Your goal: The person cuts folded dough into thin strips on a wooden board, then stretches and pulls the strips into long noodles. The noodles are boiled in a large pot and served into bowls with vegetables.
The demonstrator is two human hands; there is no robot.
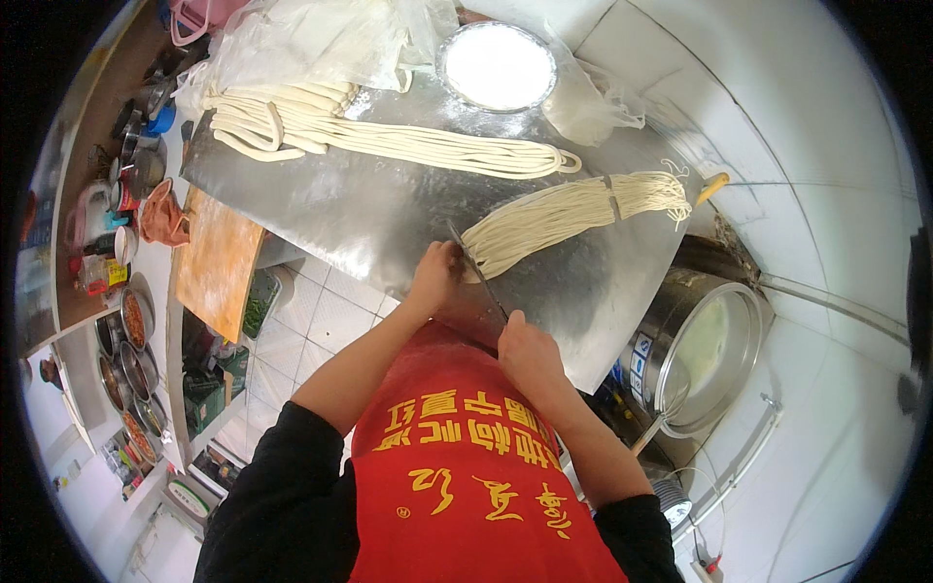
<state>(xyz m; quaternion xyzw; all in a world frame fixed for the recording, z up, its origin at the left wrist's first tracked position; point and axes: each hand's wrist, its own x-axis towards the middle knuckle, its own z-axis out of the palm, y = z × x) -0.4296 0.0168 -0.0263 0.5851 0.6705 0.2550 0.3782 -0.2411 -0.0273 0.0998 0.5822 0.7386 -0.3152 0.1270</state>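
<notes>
My right hand [531, 348] grips the handle of a knife [481, 273], seen nearly edge-on. Its blade lies across the near left end of a flattened bundle of thin noodles [543, 222]. My left hand [439, 273] is curled around the noodle ends just left of the blade; its fingertips are hidden. Toward the right, a narrow gap separates the bundle from a shorter length of noodles [649, 195] with loose, curling tips. Both lie on a metal worktop [350, 211]. Farther back, thick dough ropes [437, 146] stretch lengthwise, looped at their right end.
A bowl of white flour [499, 65] stands at the back between plastic bags [313, 44]. A yellowish rod end [713, 188] projects past the right corner. A large metal pot [700, 357] is at the right. Left are a wooden board [219, 262] and several food-filled containers [135, 372].
</notes>
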